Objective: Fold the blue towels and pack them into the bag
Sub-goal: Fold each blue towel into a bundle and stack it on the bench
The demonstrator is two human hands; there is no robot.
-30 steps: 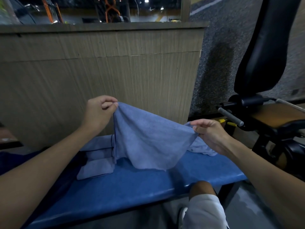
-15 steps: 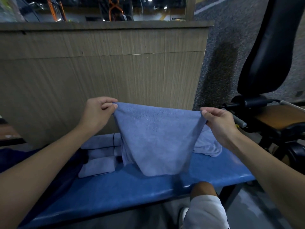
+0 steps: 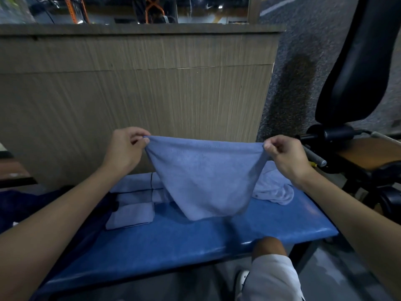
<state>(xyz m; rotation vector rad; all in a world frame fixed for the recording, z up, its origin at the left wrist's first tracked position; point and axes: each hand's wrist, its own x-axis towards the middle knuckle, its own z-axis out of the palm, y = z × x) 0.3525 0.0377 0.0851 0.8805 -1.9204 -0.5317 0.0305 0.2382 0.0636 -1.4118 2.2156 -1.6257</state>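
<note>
Left grip (image 3: 124,148): closed in a pinch, thumb against curled fingers, clamped on the top left corner of the held towel (image 3: 206,177); raised above the back edge of the table (image 3: 173,246).
Right grip (image 3: 284,156): same pinch, fingers curled in, clamped on the towel's top right corner; raised above the table's right half.
Held towel: blue, stretched between both grips with the top edge taut and roughly level. It hangs tapering down over the middle of the table. Cannot tell whether the bottom edge touches the table.
Folded towels (image 3: 130,216): one flat folded piece on the table's left half, toward the front. More folded pieces sit just behind it toward the table's back edge, partly hidden by the held towel.
Loose towel (image 3: 273,190): crumpled heap on the table's right end, unfolded, below the right grip.
Dark blue fabric (image 3: 26,205): draped at the table's left end. Cannot tell if it is the bag.
Table: blue padded top, dark legs.
Wood panel (image 3: 152,94): upright, directly behind the table.
Gym machine (image 3: 355,61): black pad and frame, right of the table.
Knee (image 3: 269,246): bare, white shorts below it, at the table's front edge.
</note>
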